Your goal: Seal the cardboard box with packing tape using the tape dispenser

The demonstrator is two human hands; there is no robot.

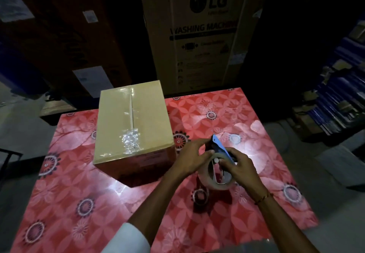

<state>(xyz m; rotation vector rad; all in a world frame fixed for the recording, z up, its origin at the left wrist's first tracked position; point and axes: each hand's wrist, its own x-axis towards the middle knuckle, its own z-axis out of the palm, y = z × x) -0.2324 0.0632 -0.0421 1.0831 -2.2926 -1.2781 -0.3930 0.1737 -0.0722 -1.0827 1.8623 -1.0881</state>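
Note:
A closed brown cardboard box [130, 126] stands on the left half of a red flowered table [246, 118]. Clear tape runs along its top seam, bunched and crumpled near the front edge. To the right of the box, both hands hold a blue tape dispenser [220, 146] with a roll of clear tape [214, 175] on it. My left hand [192, 158] grips the dispenser's front end, thumb on the roll. My right hand [240, 166] clasps its far side and handle. The dispenser's blade is hidden by my fingers.
A tall washing machine carton [201, 35] rises right behind the table. Dark stacked boxes [59, 41] fill the back left. Shelves of blue packages [341, 94] stand at the right. Grey floor surrounds the table.

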